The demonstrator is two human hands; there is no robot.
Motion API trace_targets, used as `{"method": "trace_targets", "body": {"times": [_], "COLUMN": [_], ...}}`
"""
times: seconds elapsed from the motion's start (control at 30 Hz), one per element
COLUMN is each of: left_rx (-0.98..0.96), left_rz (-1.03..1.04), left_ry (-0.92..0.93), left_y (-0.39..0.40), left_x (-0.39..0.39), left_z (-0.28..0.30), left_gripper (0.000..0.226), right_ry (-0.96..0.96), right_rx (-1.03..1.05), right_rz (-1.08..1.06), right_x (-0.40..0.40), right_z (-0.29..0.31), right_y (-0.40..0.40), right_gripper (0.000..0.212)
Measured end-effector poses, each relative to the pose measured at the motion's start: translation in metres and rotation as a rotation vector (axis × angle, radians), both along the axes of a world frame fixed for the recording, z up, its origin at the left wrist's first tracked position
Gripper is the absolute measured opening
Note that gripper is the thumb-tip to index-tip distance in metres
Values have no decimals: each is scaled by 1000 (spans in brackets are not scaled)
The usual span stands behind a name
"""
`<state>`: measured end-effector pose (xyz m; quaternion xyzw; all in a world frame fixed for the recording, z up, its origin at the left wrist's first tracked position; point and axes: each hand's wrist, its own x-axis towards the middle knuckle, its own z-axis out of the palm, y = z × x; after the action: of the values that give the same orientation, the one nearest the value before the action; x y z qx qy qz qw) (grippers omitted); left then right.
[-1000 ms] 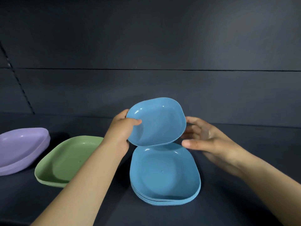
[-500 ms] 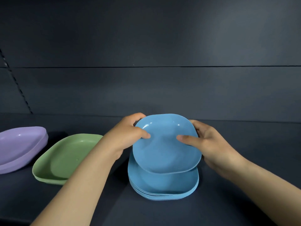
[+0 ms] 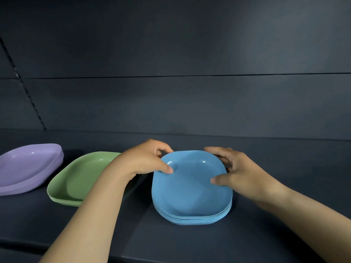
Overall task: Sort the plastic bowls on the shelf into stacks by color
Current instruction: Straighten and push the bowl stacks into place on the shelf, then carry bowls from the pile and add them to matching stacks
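The top blue rounded-square plastic bowl [image 3: 190, 179] lay nested on the stack of blue plastic bowls [image 3: 191, 215], which stood on the dark shelf [image 3: 266, 234] at about five o'clock of the view's centre. The left hand [image 3: 144, 162] pinched its rim at ten o'clock, thumb inside and fingers curled behind the far edge; the right hand [image 3: 241, 171] pinched the rim at three o'clock, thumb on the inner wall, fingers spread round the back. Both grips were therefore closed on that top bowl, not released. It looked seated, though whether it sat fully square could not be told. The likely trouble was in letting go: a rim snagged by a lifting thumb might tip the light bowl up again, or a sideways drag might shove the whole smooth stack toward the shelf's front edge at six o'clock. The left forearm crossed in front of the green plastic bowl [image 3: 79, 177] at nine o'clock, just beside the stack, so a careless withdrawal might knock it. The purple plastic bowls [image 3: 28, 166] lay farther out, less at risk.
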<state>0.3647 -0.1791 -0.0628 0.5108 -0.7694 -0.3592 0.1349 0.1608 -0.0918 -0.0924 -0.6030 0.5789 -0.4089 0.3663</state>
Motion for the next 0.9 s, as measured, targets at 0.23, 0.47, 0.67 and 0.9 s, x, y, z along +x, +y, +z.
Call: {"method": "trace_targets", "body": {"times": [0.23,0.47,0.67,0.9], "left_rx": [42,-100,-373,-525], "left_rz": [-46,-6,-67,-179], "left_ry": [-66,-141,-164,-193], "left_y": [-9,-2,50,164], "left_x": [1,-25,-105,-250], "left_z": [-8,14,56,79], "left_gripper": [38,50,42,43], "right_ry": [127,158,692,1232], "right_rx": [103,-83,-399,-334], "right_rz": [67,-48,-263,-261], "right_x": [0,-13,-80,-223], "right_z": [-3,5,41,86], "right_y": [-6,-9,37,174], "right_gripper": [76,52,35,52]}}
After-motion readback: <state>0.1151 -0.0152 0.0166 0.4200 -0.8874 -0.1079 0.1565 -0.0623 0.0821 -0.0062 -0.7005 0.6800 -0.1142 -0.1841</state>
